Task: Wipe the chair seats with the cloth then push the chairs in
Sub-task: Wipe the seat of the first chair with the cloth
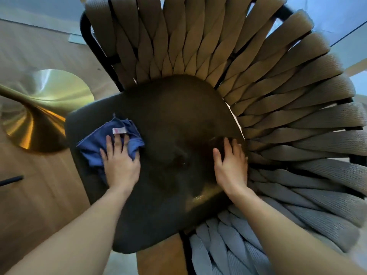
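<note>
Two bare forearms reach down to the dark seat cushion. Left hand presses the crumpled blue cloth flat-fingered near the seat's left edge; right hand rests open-fingered by the woven strap backrest. Soft and light, the cloth will likely bunch, so a flat palm suits it. Chair legs are hidden; the brass pedestal base shows, its bench top hard to make out.

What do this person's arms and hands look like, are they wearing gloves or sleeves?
No gloves or sleeves show. Both forearms are bare from the bottom edge of the picture up to the wrists. The left hand and the right hand are bare too, with no rings, watch or bracelets visible on the fingers or wrists.
</note>
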Demonstrator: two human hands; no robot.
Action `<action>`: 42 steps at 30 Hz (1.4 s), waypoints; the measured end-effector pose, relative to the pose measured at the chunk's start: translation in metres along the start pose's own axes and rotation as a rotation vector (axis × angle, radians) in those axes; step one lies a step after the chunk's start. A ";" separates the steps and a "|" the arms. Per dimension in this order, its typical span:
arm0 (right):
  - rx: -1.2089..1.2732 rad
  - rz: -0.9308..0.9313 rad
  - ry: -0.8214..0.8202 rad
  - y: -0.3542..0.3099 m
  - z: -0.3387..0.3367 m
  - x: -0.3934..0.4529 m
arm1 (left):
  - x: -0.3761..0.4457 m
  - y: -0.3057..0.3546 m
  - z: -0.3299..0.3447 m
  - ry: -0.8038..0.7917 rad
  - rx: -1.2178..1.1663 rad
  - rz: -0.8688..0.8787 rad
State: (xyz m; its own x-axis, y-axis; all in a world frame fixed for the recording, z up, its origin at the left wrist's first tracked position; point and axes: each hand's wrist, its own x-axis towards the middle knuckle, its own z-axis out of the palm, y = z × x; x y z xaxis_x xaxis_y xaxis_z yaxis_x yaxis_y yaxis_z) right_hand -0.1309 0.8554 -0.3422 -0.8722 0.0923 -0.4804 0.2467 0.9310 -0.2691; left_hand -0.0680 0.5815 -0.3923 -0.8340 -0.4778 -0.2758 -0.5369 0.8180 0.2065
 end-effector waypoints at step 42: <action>0.270 0.493 0.140 -0.042 0.094 -0.120 | 0.049 -0.032 -0.024 -0.226 0.202 0.933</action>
State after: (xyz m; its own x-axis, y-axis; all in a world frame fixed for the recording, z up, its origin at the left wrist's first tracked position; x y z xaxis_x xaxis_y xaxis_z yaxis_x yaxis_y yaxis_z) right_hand 0.0029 0.7720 -0.3523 -0.6697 0.5551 -0.4932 0.7212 0.6446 -0.2538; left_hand -0.0949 0.5240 -0.3897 -0.8572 0.4440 -0.2610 0.3751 0.8855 0.2744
